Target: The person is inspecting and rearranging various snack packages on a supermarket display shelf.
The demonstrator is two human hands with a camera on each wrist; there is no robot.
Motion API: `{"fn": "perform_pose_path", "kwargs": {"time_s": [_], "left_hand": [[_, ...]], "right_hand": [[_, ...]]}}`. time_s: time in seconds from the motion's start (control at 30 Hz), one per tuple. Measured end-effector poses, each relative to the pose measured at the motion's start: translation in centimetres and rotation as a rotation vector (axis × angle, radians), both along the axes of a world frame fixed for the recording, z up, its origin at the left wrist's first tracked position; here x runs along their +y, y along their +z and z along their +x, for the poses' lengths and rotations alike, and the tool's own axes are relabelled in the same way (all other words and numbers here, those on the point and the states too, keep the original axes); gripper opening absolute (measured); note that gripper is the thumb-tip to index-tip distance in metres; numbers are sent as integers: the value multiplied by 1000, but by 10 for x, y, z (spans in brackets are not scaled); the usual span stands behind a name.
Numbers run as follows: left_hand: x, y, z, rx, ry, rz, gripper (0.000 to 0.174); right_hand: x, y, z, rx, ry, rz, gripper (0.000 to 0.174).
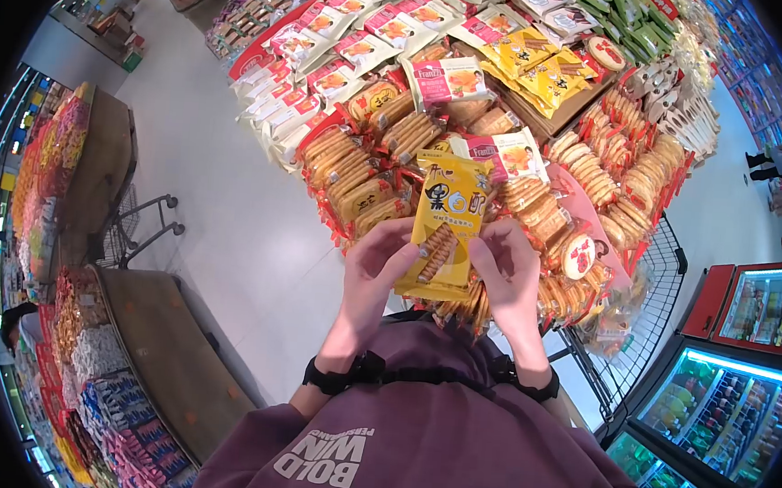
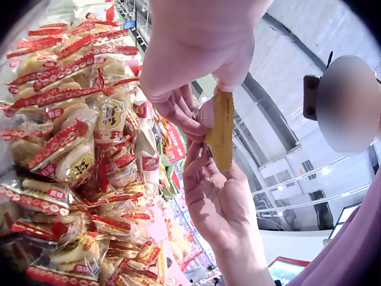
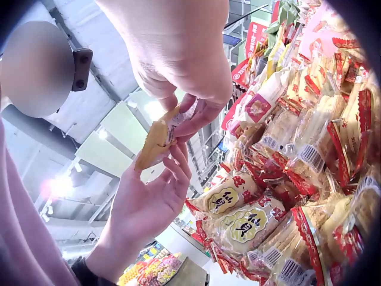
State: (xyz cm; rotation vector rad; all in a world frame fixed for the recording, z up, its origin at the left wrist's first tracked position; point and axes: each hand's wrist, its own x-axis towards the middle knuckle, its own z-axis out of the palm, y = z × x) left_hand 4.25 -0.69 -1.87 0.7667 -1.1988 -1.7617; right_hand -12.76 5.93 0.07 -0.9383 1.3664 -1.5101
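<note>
A yellow snack packet point(image 1: 447, 221) with a picture of striped biscuit rolls is held upright in front of the chest, its printed face toward the head camera. My left hand point(image 1: 374, 263) grips its left edge, thumb on the front and fingers behind. On the opposite edge, my right hand point(image 1: 508, 275) pinches the packet between thumb and fingers. Seen from the side in the left wrist view, the packet point(image 2: 222, 132) looks thin, and fingers of both hands lie against its back. The right wrist view shows a pale back face on the packet point(image 3: 158, 140).
Past the hands spreads a display heaped with wrapped biscuits point(image 1: 338, 159), pink-and-white packets point(image 1: 448, 80) and more yellow packets point(image 1: 548, 74). A black wire cart point(image 1: 649, 307) stands at the right, near drinks fridges point(image 1: 715, 412). Snack shelves point(image 1: 127, 389) and another cart point(image 1: 129, 226) are on the left.
</note>
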Motion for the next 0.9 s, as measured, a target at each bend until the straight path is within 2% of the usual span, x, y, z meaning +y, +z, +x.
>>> {"fn": "perform_pose_path", "kwargs": {"time_s": [0.57, 0.67, 0.9], "left_hand": [[-6, -5, 1, -27, 22, -87, 33], [-5, -2, 0, -33, -10, 19, 32], [-2, 0, -6, 8, -38, 22, 32]], "right_hand": [[-6, -4, -7, 80, -16, -87, 16], [-6, -5, -11, 78, -11, -77, 17], [-7, 0, -13, 64, -8, 3, 18]]}}
